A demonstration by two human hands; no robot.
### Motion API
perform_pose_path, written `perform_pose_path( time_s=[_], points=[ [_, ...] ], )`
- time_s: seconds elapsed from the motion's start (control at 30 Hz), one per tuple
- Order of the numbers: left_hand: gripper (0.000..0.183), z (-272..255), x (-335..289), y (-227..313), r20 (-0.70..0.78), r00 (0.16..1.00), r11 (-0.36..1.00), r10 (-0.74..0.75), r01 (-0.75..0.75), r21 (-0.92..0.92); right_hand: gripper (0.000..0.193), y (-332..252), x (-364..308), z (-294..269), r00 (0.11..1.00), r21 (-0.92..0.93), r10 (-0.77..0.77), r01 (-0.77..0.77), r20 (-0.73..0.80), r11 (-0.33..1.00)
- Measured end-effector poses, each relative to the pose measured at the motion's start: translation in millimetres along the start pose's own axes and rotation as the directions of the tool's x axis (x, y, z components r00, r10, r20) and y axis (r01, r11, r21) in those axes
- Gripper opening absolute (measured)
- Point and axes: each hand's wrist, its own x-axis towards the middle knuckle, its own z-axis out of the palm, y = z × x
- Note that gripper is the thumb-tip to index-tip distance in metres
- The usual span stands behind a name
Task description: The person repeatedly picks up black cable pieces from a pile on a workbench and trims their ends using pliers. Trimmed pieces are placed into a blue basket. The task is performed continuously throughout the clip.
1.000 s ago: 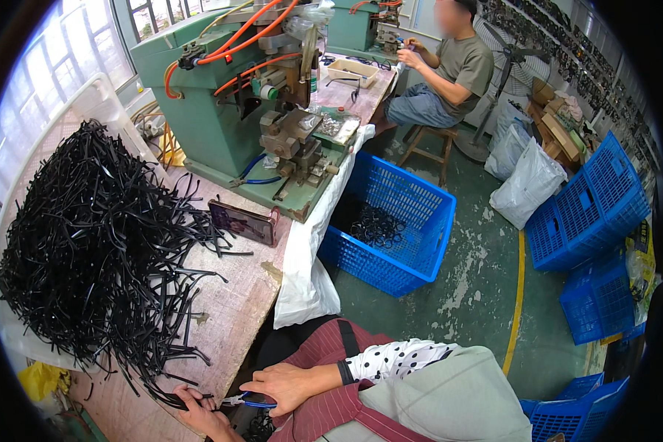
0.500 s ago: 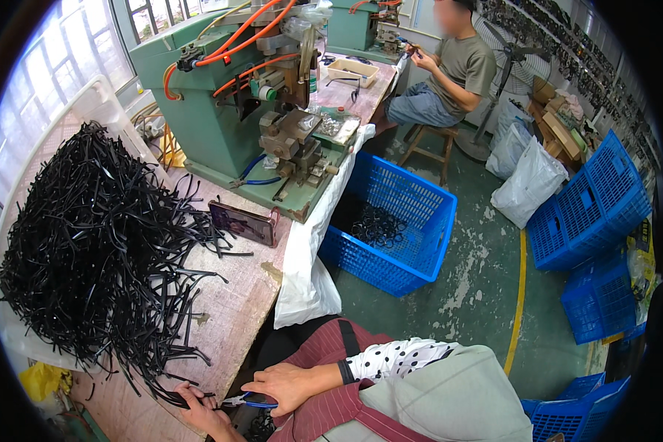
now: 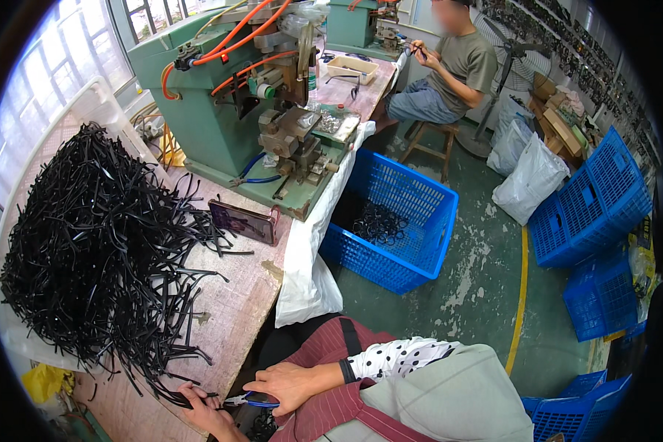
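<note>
At the table's near edge, my left hand [image 3: 206,412] has its fingers closed around a few thin black eyeglass temples [image 3: 171,398]. My right hand [image 3: 291,384] grips blue-handled pliers [image 3: 261,400] over my lap. The pliers' metal jaws point left, close to my left fingertips; whether they pinch a temple is too small to tell. A large heap of black temples [image 3: 88,250] spills over the table from a white plastic basket [image 3: 99,92] lying on its side, beyond my left hand.
A green machine [image 3: 210,125] with orange hoses stands behind a phone [image 3: 243,222] and another pair of blue-handled pliers [image 3: 261,179]. On the floor, a blue crate [image 3: 390,276] holds black rings. A co-worker [image 3: 457,70] sits on a stool further back. Blue crates [image 3: 589,199] stand at right.
My hands and the pliers keep almost the same place and hold. The seated co-worker's hands have risen slightly.
</note>
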Motion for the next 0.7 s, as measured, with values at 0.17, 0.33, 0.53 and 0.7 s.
perform_pose_path(
  time_s=[0.17,0.33,0.53,0.7],
  points=[
    [0.029,5.6,-2.8,-0.2,0.016,1.0,0.999,0.003,-0.004,0.034,0.083,5.2,-2.3,2.9,1.0,-0.003,-0.003,0.003,-0.028,1.0],
    [0.028,4.8,-8.7,5.2,0.03,1.0,1.0,0.006,-0.006,-0.024,0.083,0.4,-0.9,1.6,0.998,0.025,-0.021,0.022,-0.059,0.999],
    [0.024,12.6,7.4,13.4,0.189,0.941,0.914,-0.279,0.321,-0.247,0.059,-9.7,1.2,-36.7,0.953,0.017,-0.033,0.041,-0.3,0.999],
    [0.027,11.2,11.4,36.9,0.267,0.916,0.892,-0.3,0.368,-0.261,0.079,-21.7,4.3,-44.8,0.935,-0.102,-0.1,0.069,-0.341,0.992]
  ],
)
